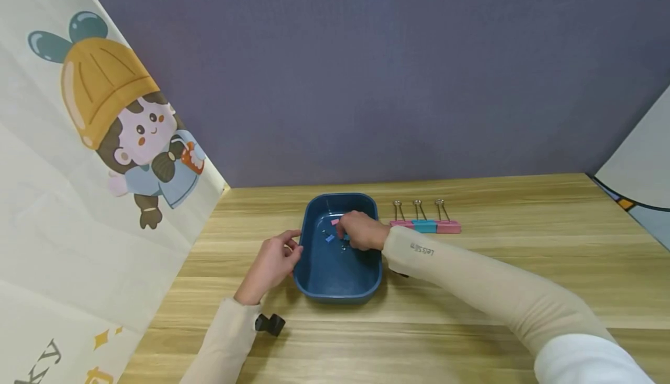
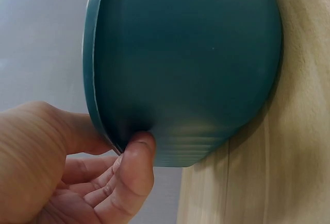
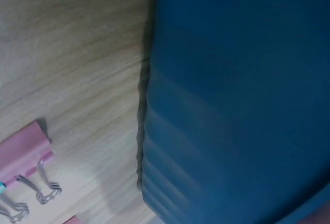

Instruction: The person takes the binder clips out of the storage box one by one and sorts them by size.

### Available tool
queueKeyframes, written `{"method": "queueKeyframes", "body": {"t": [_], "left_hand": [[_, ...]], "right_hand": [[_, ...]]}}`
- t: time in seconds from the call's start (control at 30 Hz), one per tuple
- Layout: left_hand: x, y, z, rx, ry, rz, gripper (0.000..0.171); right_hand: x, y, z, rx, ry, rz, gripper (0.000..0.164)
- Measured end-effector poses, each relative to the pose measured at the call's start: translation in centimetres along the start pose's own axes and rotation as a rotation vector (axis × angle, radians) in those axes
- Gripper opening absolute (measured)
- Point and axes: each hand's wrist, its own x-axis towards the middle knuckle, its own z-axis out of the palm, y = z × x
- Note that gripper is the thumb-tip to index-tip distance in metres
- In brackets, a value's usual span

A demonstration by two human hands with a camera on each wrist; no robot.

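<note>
A dark blue plastic bin (image 1: 340, 282) stands on the wooden table, with several small binder clips on its floor. At its left side my left hand (image 1: 272, 262) pinches the rim between thumb and finger; the left wrist view shows this hand (image 2: 98, 172) on the bin's edge (image 2: 90, 54). Over the bin's right side my right hand (image 1: 362, 231) reaches in, fingers pointing down among the clips. A pink clip (image 1: 335, 221) and a blue clip (image 1: 329, 237) lie just left of those fingers. Whether the fingertips hold a clip is hidden.
Right of the bin, larger binder clips lie in a row: a pink one (image 1: 402, 224), a blue one (image 1: 424, 226) and another pink one (image 1: 448, 227), handles pointing to the back. A grey-purple wall panel (image 1: 392, 81) rises behind the table (image 1: 419, 337).
</note>
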Motion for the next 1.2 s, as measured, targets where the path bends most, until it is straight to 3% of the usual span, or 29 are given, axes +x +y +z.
{"method": "queueKeyframes", "body": {"t": [0.43, 0.63, 0.9, 1.2], "left_hand": [[0.1, 0.5, 0.2, -0.003, -0.014, -0.019, 0.037], [0.0, 0.5, 0.3, -0.009, -0.011, -0.015, 0.038], [0.0, 0.2, 0.2, -0.011, 0.0, 0.005, 0.036], [-0.1, 0.1, 0.0, -0.015, 0.009, -0.01, 0.036]], "right_hand": [[0.0, 0.3, 0.2, 0.062, 0.002, 0.082, 0.017], [-0.4, 0.5, -0.3, 0.115, 0.025, -0.017, 0.016], [-1.4, 0.5, -0.7, 0.202, 0.13, -0.163, 0.022], [-2.7, 0.6, -1.7, 0.212, 0.245, -0.224, 0.016]]}}
